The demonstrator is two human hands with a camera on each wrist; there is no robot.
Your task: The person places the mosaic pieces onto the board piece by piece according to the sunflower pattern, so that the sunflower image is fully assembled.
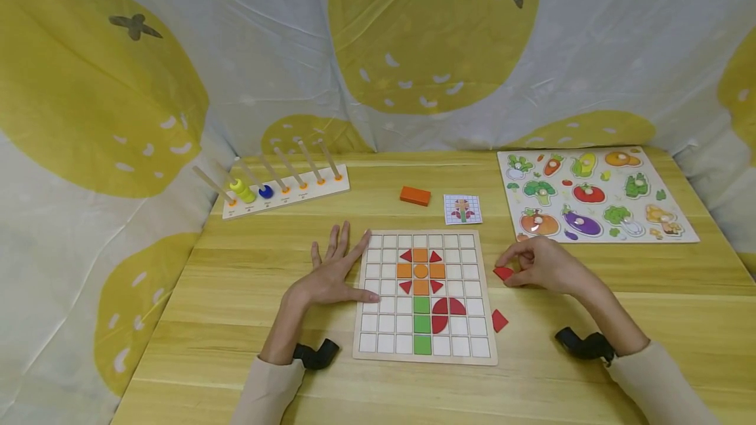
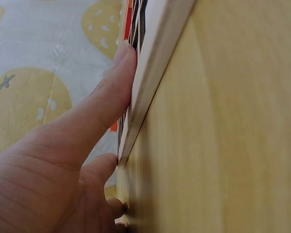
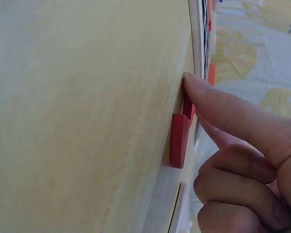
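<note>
A wooden grid board (image 1: 386, 344) lies on the table. Orange squares around an orange circle (image 1: 420, 271), small red triangles, a column of green squares (image 1: 422, 324) and red quarter-circle pieces (image 1: 440, 324) fill some of its cells. My left hand (image 1: 328, 282) rests spread at the board's left side, its thumb on the grid and a fingertip at the upper left corner. To the right of the board, my right hand (image 1: 546, 266) pinches a red piece (image 1: 503, 273) between thumb and index finger, low over the table. Another red piece (image 1: 499, 321) lies close by, next to the board's right edge.
Behind the board are an orange block (image 1: 415, 196) and a small pattern card (image 1: 463, 209). At the back left stands a peg rack (image 1: 289, 197) with green and blue rings. A vegetable puzzle board (image 1: 596, 195) lies at the back right, before a lemon-print cloth (image 1: 283, 31).
</note>
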